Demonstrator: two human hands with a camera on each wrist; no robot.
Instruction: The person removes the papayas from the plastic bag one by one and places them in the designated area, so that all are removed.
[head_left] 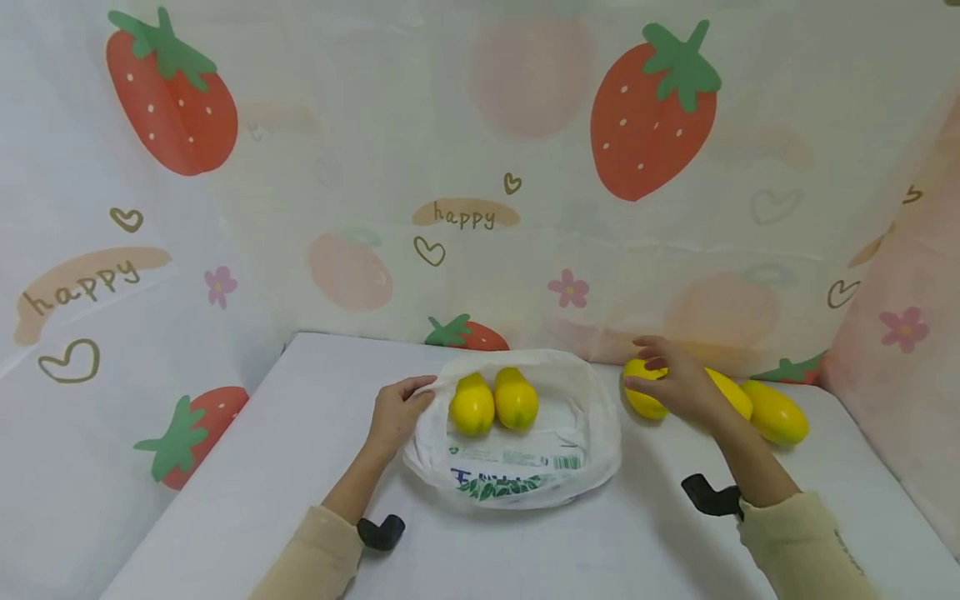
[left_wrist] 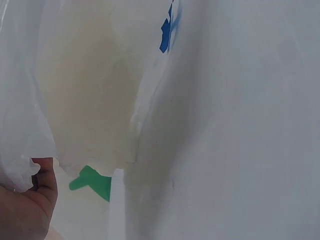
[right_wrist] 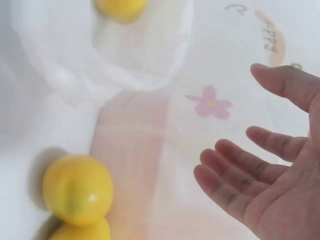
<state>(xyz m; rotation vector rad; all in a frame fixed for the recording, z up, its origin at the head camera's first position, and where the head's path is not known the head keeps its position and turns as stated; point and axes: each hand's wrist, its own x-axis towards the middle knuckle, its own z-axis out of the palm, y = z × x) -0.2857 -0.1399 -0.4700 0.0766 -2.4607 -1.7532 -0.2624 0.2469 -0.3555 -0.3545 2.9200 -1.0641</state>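
A white plastic bag stands with its mouth spread wide near the middle of the table. Inside it, two smooth yellow pear-shaped fruits lie side by side above printed green leaves and a barcode. My left hand pinches the bag's left rim between thumb and fingers, as the left wrist view also shows. To the right of the bag, my right hand hovers over a row of three yellow fruits, partly covering two of them. Its fingers are spread apart and hold nothing in the right wrist view.
The white table backs onto a hanging cloth printed with strawberries, hearts and flowers, which also rises along both sides. A black curved piece sits at the left wrist, and a similar black piece at the right.
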